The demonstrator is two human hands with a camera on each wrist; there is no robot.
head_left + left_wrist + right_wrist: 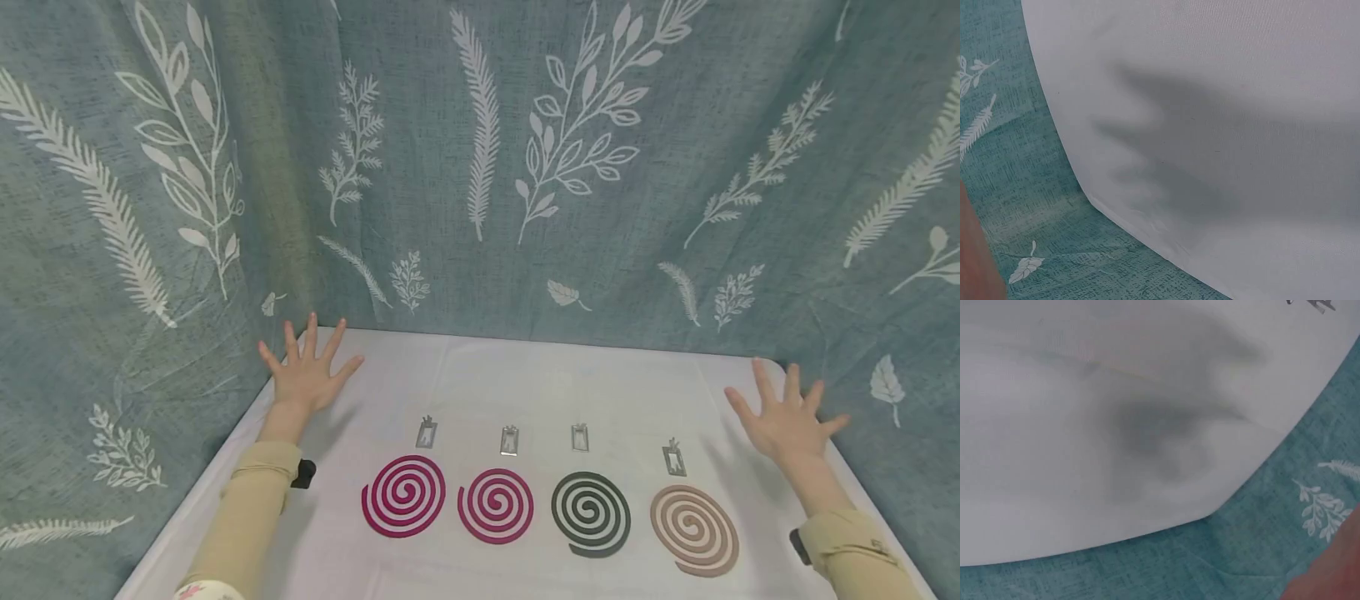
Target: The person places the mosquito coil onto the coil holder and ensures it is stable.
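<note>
Across the white table lie mosquito coils in a row: a left magenta coil [405, 495], a second magenta coil [496, 505], a dark green coil [591, 513] and a tan coil [694, 530]. Behind each one is a small flat metal coil stand, such as the leftmost stand [427, 432] and the rightmost stand [673, 457]. My left hand [306, 379], fingers spread, hovers over the table's far left corner, holding nothing. Over the right edge my right hand [789, 423] is likewise spread and bare. Both hands cast shadows on the tabletop in the wrist views.
The white tabletop [540, 375] has rounded far corners. A blue-green curtain [420, 167] with white leaf prints hangs behind it and along both sides. Two more metal stands, a middle-left stand [509, 440] and a middle-right stand [580, 437], lie between the outer ones.
</note>
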